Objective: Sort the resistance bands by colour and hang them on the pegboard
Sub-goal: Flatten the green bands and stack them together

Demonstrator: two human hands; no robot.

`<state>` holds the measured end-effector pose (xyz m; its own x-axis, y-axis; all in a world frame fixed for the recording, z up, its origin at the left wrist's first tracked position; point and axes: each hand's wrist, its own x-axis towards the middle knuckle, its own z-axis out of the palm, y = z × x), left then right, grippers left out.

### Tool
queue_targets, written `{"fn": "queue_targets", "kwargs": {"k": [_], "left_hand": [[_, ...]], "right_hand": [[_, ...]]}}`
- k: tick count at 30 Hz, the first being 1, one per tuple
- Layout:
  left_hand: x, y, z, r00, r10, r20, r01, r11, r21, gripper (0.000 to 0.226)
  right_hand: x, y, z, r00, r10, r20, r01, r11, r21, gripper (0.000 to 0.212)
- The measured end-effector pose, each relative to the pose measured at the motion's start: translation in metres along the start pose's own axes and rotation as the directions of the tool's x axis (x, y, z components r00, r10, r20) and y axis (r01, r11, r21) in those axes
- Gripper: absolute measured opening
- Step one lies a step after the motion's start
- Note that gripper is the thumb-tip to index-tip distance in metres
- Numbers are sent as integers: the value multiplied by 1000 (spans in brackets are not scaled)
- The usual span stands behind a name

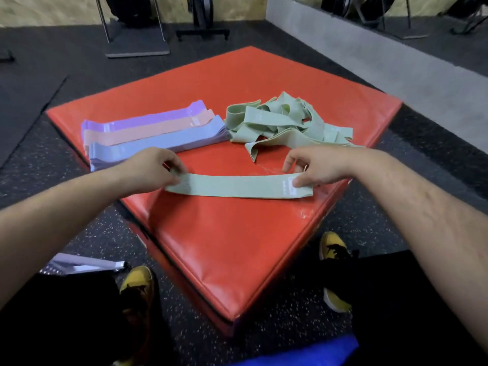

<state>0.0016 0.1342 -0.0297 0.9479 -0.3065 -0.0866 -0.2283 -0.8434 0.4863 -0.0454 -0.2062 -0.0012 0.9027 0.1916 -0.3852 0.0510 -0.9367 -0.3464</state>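
On the left part of the red padded block [237, 247] lie three neat, flat stacks of bands, side by side and touching: purple stack [148, 120] farthest, peach stack [142, 132] in the middle, pale blue stack [158, 145] nearest. Just in front of them the left hand [158, 169] pinches the left end of a single green band [237, 186], fingers curled down onto it. That band lies flat and straight across the block (a pale label shows near its right end). The right hand [311, 167] holds the right end, thumb on top and fingers bent over the far edge. Beyond it sits a tangled green pile [280, 120] of bands, touching the blue stack's end.
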Motion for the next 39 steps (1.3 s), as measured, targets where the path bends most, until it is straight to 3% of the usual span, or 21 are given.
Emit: {"fn": "queue_targets", "kwargs": {"k": [6,11,15,21,26,32,36,39], "left_hand": [[3,-6,5,996,88,-4,-88,994,72,19],[0,-9,14,983,174,-66,-153,957,245,16],[-1,15,18,969,243,-48,-222,936,275,22],[13,75,45,907,413,88,-422,876,233,31],[34,132,83,860,488,150,-504,857,103,19],[64,170,101,855,517,37,-518,854,45,22],[84,176,100,861,509,-16,-509,860,31,27],[92,181,104,868,497,-7,-497,868,15,39]], "right_hand": [[-2,3,9,999,28,-31,-30,998,-59,31],[-6,7,14,998,66,-11,-67,990,-123,27],[-17,18,-1,993,101,-65,-101,995,-7,28],[-34,44,-17,970,218,-112,-217,976,23,21],[-46,64,-7,955,292,-50,-287,954,88,26],[-40,85,-16,918,284,-278,-275,959,72,30],[-25,94,-19,926,267,-268,-277,961,2,36],[-20,99,-25,917,265,-297,-260,964,57,31]]}}
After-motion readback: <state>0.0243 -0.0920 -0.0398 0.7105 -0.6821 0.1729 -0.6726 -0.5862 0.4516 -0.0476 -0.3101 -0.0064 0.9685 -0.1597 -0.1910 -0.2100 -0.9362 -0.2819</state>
